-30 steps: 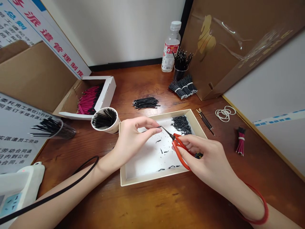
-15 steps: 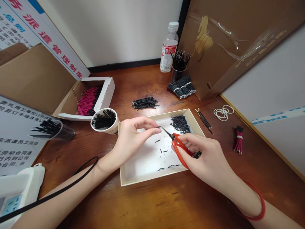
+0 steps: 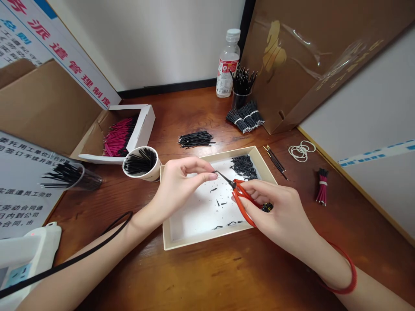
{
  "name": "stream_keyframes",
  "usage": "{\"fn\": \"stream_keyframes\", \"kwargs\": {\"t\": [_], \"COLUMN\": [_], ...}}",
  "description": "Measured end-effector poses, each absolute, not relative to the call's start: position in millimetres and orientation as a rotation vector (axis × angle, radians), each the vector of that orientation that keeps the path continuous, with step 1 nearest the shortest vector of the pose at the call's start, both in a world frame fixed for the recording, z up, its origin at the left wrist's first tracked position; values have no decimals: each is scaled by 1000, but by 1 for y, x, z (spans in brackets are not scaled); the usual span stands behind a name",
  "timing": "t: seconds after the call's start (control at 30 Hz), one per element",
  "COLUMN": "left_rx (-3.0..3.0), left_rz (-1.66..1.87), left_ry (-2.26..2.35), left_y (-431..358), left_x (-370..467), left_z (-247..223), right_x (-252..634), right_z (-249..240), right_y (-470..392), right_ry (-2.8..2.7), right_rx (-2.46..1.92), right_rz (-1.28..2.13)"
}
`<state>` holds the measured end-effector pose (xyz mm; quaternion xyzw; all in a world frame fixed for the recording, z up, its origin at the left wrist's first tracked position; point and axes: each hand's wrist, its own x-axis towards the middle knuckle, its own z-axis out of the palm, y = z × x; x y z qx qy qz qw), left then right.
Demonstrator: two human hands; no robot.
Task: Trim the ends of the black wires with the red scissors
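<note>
Over the left part of a shallow cream box lid point(image 3: 207, 241), my left hand point(image 3: 184, 179) pinches a tiny dark piece between thumb and forefinger. My right hand point(image 3: 279, 211) is wrapped round red-handled scissors point(image 3: 241, 201), whose thin dark tips reach the fingertips of my left hand. Small black scraps point(image 3: 244, 167) are heaped in the lid's far right corner, and several more lie scattered on its white bottom. Something black and yellow point(image 3: 267, 207) shows partly behind my right hand; I cannot make out what it is.
Left: a white cup point(image 3: 142, 164) of black wires, a clear cup point(image 3: 86, 179) and a white box point(image 3: 147, 123) with pink wires. Behind: loose black wires point(image 3: 196, 139), tied bundles point(image 3: 245, 116), a bottle point(image 3: 228, 65). Right: white bands point(image 3: 301, 151), a pink bundle point(image 3: 322, 186).
The whole view has shifted slightly. The scissors' blades look a little closer together at my left fingertips; both hands hold nearly the same pose.
</note>
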<state>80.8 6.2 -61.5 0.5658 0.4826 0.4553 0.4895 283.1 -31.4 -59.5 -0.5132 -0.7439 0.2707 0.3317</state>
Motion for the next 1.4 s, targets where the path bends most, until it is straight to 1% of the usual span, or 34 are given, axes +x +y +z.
{"fn": "stream_keyframes", "kwargs": {"t": [0.4, 1.4], "left_rx": [1243, 1339], "left_rz": [1067, 1045], "left_ry": [1122, 1165], "left_y": [7, 7], "left_x": [82, 81], "left_z": [-60, -60], "right_x": [283, 280], "right_z": [-61, -58], "right_y": [-33, -33], "right_ry": [-1930, -1947], "right_rx": [-1339, -1353], "right_rz": [687, 668]}}
